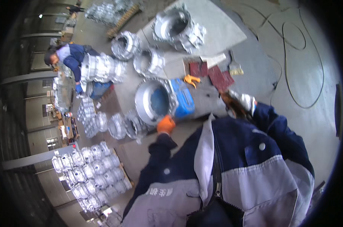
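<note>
My left hand [166, 125], in an orange glove, is closed at the near rim of a round silver metal housing [142, 99] on the worktable. The housing's wide ring opening faces up, with a blue surface showing inside. A blue plastic container [184, 99] stands against its right side. To the right, my right hand [246, 102], in a whitish glove, is closed around a dark brown tool [232, 105] whose exact kind I cannot make out. Beyond the tool lie dark red abrasive sheets [220, 78] and a yellow-orange glove [192, 80].
More silver housings [148, 62] stand farther back on the table [220, 30]. A brush [235, 66] lies by the red sheets. At the left, a co-worker [75, 56] leans beside another housing. Stacked castings [92, 174] sit on a pallet. A hose [287, 72] loops over the floor at right.
</note>
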Demonstrator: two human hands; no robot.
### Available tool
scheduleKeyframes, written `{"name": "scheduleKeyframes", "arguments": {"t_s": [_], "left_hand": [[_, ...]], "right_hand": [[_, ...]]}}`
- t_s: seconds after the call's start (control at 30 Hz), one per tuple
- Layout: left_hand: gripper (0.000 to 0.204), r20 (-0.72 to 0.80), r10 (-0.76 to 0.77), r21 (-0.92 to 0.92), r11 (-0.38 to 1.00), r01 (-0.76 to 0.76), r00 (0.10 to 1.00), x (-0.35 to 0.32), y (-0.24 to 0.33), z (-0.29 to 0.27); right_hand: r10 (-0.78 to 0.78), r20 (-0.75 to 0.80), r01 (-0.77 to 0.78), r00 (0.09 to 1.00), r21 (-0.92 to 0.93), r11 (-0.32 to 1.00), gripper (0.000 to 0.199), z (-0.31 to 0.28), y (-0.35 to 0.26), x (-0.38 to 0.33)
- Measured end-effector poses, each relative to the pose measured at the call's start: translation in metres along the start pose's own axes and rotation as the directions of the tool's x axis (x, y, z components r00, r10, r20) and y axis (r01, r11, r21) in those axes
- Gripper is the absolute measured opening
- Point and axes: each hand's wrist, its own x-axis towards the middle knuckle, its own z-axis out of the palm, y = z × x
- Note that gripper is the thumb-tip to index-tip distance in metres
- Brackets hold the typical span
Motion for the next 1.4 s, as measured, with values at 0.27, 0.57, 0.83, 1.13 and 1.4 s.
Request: {"name": "scheduleKeyframes", "arguments": {"t_s": [0.27,0.57,0.83,1.13,1.4], "left_hand": [[0.055,0.148,0.137,0.259,0.950,-0.172,0.979,-0.014,-0.057,-0.033],[0.045,0.129,0.100,0.269,0.954,-0.132,0.987,-0.012,-0.054,-0.016],[0.051,0.162,0.091,0.230,0.965,-0.127,0.983,-0.011,-0.055,-0.017],[0.045,0.072,0.153,0.221,0.961,-0.165,0.986,-0.016,-0.056,-0.012],[0.042,0.002,0.107,0.191,0.976,-0.105,0.994,-0.020,-0.052,-0.001]], "right_hand": [[0.111,-0.038,-0.093,0.993,0.322,0.942,0.056,-0.013,0.039,0.015],[-0.015,0.020,0.010,1.000,0.208,0.978,0.043,-0.007,0.061,0.039],[0.094,-0.027,-0.083,0.995,0.279,0.957,0.047,-0.004,0.083,0.049],[0.075,-0.033,-0.067,0.997,0.200,0.977,0.043,-0.008,0.100,0.063],[-0.023,-0.032,0.028,0.999,0.175,0.984,0.048,-0.001,0.093,0.064]]}}
